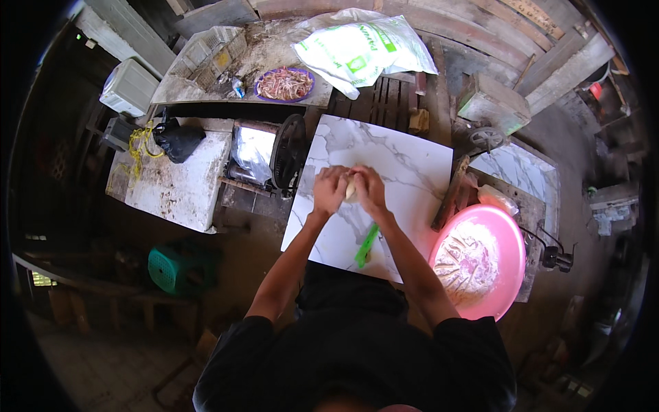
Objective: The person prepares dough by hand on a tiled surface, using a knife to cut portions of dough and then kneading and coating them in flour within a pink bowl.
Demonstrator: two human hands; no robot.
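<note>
One marble-patterned bench stands beside one pink basin. One left hand and one right hand curl together over the bench. One green tool lies nearer the body; one pale dough-like piece is held between both hands.

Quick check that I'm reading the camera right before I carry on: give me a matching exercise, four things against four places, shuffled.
Things
1. pale piece
2. green tool
3. pink basin
4. black bag

Places
A. on the whitish worktop at the person's left
B. just right of the marbled tabletop, with floury strips inside
C. between the left hand and the right hand
D. lying on the marbled tabletop, toward the edge nearest the person

Pairs: 1-C, 2-D, 3-B, 4-A
</note>
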